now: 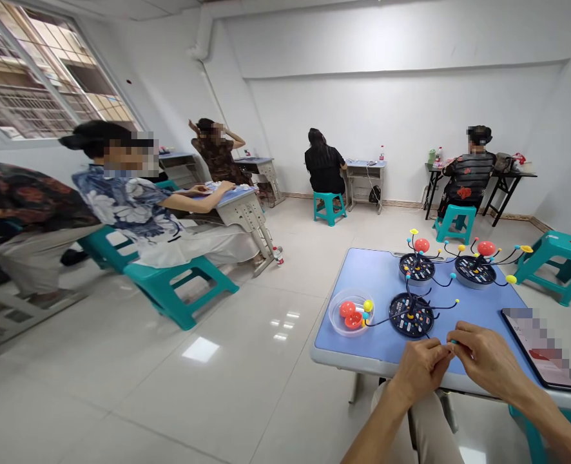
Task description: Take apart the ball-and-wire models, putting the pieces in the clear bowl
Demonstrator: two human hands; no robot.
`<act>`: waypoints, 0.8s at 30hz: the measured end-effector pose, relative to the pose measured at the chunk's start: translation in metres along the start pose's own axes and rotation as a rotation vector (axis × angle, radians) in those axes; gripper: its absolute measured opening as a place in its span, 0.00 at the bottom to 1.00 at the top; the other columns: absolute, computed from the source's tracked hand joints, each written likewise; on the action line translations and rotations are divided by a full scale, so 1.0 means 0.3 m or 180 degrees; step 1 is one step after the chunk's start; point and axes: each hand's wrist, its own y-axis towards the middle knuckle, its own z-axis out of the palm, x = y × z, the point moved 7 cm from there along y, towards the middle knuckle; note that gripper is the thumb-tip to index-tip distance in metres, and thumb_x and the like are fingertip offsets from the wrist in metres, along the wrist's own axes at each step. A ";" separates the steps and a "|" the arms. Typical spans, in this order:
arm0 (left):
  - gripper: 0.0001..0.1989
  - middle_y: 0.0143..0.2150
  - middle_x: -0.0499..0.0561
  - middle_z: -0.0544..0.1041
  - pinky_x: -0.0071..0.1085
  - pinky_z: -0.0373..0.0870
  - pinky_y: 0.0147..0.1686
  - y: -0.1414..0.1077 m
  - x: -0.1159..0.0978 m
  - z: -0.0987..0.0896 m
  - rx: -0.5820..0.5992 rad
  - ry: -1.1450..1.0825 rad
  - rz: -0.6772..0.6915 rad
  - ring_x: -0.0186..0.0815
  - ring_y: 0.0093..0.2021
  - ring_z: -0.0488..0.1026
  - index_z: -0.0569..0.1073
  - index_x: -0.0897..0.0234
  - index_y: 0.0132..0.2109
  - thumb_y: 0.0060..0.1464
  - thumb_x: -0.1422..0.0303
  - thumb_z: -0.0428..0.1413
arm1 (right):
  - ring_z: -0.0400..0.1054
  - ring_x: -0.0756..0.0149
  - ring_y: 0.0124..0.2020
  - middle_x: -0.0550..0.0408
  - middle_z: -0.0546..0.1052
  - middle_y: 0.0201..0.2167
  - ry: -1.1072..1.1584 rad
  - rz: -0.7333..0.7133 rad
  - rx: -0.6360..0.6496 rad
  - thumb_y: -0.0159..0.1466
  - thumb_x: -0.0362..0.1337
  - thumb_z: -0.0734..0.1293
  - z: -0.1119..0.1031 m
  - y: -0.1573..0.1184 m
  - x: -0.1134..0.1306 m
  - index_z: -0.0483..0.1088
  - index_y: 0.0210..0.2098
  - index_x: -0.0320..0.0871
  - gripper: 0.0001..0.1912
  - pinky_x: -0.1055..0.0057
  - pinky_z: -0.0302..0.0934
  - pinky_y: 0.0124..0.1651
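Note:
My left hand (421,370) and my right hand (488,357) meet above the near edge of a blue table (353,277), their fingertips pinching a small teal bead (453,342). Just beyond them stands a black round base with curved wire arms and coloured balls (411,316). Two similar models (417,267) (475,270) stand farther back, each topped by a red ball. To the left, a clear plastic bowl (336,322) holds red and yellow balls. A dark tablet (541,351) lies at the table's right edge, its screen blurred.
A teal plastic stool (556,264) stands beyond the table's right side. Across the tiled floor, several people sit on teal stools at desks along the walls. The nearest person (125,206) sits at left, wearing a blue-and-white patterned top. A window (38,77) fills the upper left.

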 end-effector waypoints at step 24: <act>0.09 0.21 0.47 0.70 0.29 0.50 0.22 -0.028 0.031 0.024 -0.0064 0.0592 -0.0322 0.30 0.22 0.66 0.70 0.63 0.26 0.53 0.68 0.54 | 0.73 0.58 0.43 0.41 0.79 0.43 -0.0556 -0.0689 0.1385 0.62 0.26 0.60 0.173 0.498 0.441 0.76 0.40 0.38 0.14 0.71 0.56 0.36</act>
